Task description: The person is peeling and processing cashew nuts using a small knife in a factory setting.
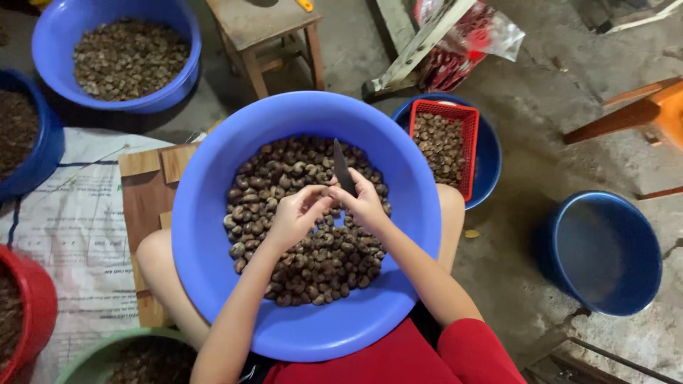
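At the far left a blue tub [114, 57] holds brown nuts, with a red basin's rim [39, 306] nearer on that side and printed sacking [71, 227] spread on the floor between them. In the middle, resting on the person's lap, sits a large blue basin [213, 235] filled with dark cashew nuts [320, 263]. The left hand [293, 217] hovers over the pile, fingers curled closed, pinching a single nut [326, 192] at the fingertips — the nut sits right where both hands meet. The right hand [364, 205] is closed around the handle of a small knife [343, 167], its dark blade pointing away from the person, just beside and touching the pinched nut. Further right, a red crate [466, 153] of nuts sits inside a blue bowl [489, 163], and an empty-looking blue bucket [605, 249] stands at the near right on the concrete floor.
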